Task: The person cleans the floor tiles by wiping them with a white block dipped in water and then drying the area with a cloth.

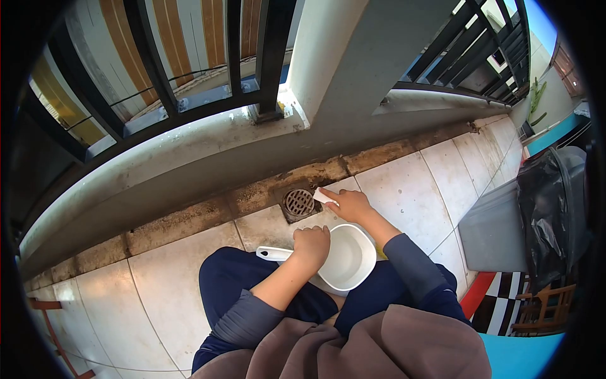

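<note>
My left hand (310,246) is closed on a white plastic water dipper (346,259), where its handle meets the bowl. The handle's end sticks out to the left, and the bowl, between my knees, seems to hold water. My right hand (351,206) grips a small white pad (324,198), possibly a sponge. The pad is pressed to the floor at the right edge of a round floor drain (299,203). The drain has a slotted cover, with dark grime around it. The underside of the pad is hidden.
White floor tiles (404,183) surround the drain. A stained brown strip (177,227) runs along the low wall with black railings (151,69). To the right stand a grey bin (492,221) and a black plastic bag (544,221). Something yellow (380,252) shows behind the dipper.
</note>
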`<state>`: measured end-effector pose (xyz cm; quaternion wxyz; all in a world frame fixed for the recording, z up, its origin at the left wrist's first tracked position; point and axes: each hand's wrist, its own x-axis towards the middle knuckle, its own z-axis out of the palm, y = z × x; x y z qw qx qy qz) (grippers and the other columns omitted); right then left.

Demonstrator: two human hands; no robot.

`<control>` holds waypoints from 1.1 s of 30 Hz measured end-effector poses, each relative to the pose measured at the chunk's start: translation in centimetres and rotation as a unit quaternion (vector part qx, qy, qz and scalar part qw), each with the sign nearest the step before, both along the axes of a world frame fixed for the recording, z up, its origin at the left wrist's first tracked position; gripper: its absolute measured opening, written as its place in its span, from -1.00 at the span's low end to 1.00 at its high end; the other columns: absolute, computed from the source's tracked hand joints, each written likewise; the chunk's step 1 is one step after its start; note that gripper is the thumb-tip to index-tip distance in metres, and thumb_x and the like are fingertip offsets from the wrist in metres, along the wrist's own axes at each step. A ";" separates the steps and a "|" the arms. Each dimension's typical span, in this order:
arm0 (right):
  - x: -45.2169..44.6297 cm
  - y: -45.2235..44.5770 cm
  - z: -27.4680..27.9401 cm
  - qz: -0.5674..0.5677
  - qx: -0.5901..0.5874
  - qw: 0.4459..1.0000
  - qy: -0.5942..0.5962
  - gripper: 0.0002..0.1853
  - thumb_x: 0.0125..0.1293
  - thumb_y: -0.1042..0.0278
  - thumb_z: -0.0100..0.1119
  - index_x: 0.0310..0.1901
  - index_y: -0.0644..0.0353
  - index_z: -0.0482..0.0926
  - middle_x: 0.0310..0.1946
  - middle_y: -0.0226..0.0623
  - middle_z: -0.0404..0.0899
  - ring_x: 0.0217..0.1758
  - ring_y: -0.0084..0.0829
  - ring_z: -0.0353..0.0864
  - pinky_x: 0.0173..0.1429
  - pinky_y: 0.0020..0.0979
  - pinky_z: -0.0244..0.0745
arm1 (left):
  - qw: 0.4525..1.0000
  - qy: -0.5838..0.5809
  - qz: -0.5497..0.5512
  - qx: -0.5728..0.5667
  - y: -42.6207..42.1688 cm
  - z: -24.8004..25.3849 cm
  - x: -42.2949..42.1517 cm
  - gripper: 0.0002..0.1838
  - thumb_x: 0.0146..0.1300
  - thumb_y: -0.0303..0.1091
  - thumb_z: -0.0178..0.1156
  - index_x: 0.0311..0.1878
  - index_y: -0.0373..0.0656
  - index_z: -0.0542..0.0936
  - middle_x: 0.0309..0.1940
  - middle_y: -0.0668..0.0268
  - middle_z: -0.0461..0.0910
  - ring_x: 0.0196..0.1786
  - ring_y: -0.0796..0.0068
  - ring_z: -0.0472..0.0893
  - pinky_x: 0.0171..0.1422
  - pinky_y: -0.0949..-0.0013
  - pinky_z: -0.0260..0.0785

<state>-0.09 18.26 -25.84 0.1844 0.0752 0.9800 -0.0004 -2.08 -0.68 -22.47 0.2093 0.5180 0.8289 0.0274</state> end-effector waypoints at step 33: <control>-0.9 -0.8 -0.3 -0.085 -0.025 0.996 -0.009 -0.51 0.35 -0.09 -0.26 0.32 -0.40 0.14 -0.27 -0.10 0.59 -0.19 -0.11 0.60 -0.11 -0.14 0.50 | 1.000 -0.007 -0.004 -0.007 0.3 -0.1 -0.1 -0.53 0.18 -0.42 -0.02 0.20 -0.17 0.38 -0.20 0.17 0.58 -0.19 0.23 0.62 -0.20 0.22 0.45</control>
